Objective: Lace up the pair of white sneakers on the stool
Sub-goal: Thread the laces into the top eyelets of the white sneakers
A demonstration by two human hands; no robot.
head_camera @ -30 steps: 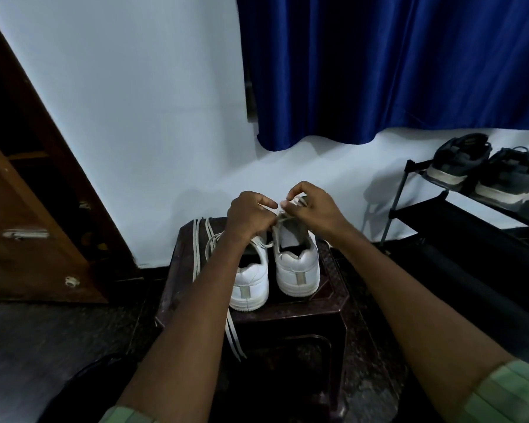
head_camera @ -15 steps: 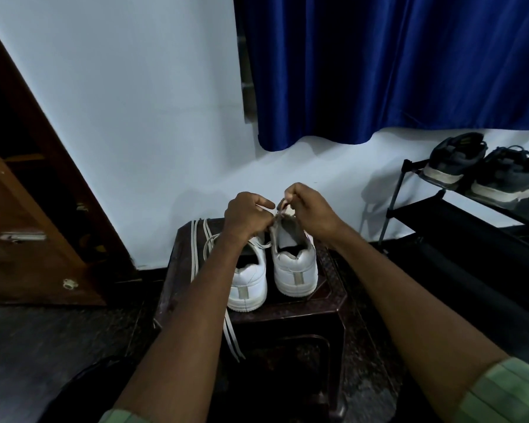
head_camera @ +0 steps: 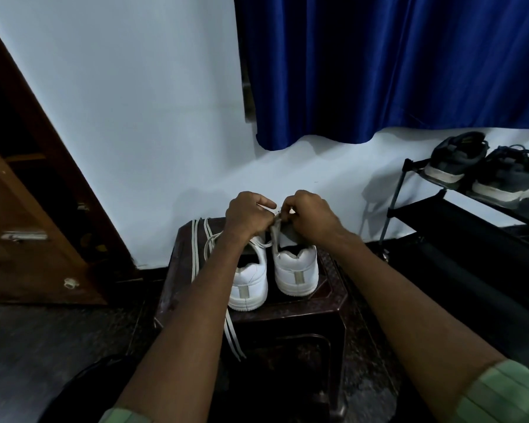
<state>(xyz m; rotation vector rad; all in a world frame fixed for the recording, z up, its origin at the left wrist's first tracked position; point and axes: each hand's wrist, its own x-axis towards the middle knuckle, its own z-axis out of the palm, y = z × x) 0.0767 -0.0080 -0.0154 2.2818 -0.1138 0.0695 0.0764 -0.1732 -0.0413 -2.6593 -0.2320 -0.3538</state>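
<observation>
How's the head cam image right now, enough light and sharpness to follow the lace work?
Head view: dim, bluish light; the white sneakers stand out on the dark stool, but the lace pinched between left hand and right hand is soft; wide-angle bending at the edges.

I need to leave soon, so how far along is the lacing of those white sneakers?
Early. Nothing looks finished. In hand: left hand and right hand pinch a white lace over the right white sneaker on the dark brown stool. Left: most of that shoe, though eyelets are hidden, and the left white sneaker, whose flat white lace trails loose.
</observation>
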